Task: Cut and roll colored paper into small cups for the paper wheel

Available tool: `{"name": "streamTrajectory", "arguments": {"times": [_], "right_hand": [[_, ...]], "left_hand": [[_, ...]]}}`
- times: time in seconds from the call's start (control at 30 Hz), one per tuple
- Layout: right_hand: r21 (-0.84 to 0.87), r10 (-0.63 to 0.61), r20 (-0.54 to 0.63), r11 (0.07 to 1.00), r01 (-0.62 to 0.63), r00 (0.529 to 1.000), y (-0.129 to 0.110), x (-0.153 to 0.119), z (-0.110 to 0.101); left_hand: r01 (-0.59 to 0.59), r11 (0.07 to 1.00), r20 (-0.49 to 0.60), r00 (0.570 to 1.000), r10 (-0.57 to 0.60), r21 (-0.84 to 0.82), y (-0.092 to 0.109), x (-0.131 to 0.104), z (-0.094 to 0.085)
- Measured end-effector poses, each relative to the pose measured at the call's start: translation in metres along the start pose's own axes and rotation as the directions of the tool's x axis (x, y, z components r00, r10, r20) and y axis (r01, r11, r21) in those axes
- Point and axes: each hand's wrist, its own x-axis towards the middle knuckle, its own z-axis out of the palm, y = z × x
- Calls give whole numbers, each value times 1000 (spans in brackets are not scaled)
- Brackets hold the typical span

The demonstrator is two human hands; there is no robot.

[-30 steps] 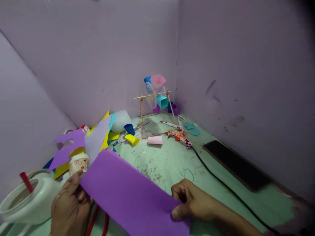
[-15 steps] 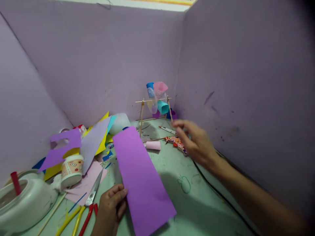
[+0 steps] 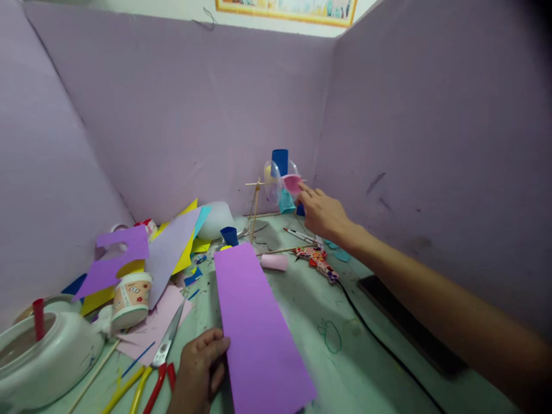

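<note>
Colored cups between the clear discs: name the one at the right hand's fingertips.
The pink cup, at the fingertips of the right hand; the dark blue cup sits higher, the turquoise cup lower.

A long, rectangular sheet of plain purple paper (image 3: 261, 328) slants over the near middle of the green bench (image 3: 366, 362), smooth and uncut across its face, its long sides running near to far. At the far side, a clear plastic wheel (image 3: 272, 187) ringed with blue, pink and aqua paper cups sits upright on a thin wooden-stick frame (image 3: 256, 206).
</note>
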Motion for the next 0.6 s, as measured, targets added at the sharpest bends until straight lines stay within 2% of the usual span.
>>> {"name": "streamTrajectory", "arguments": {"times": [0.1,0.2,0.47,0.53,0.6], "right_hand": [[27,36,147,999,-41,988,-7,-32,9],[61,86,274,992,-106,958,-15,-55,12],[290,151,325,924,-250,934,-52,-107,1],[443,150,338,846,-297,929,-59,-120,6],[638,163,337,684,-352,927,-63,-130,17]], "left_hand": [[-6,1000,24,1000,6,3,-2,2,0],[-30,999,-1,1000,30,24,-2,2,0],[-20,1000,-38,999,20,-7,-3,9,-3],[-5,1000,-68,998,5,-3,-4,13,-4],[12,1000,-82,997,-11,7,-4,17,-6]]}}
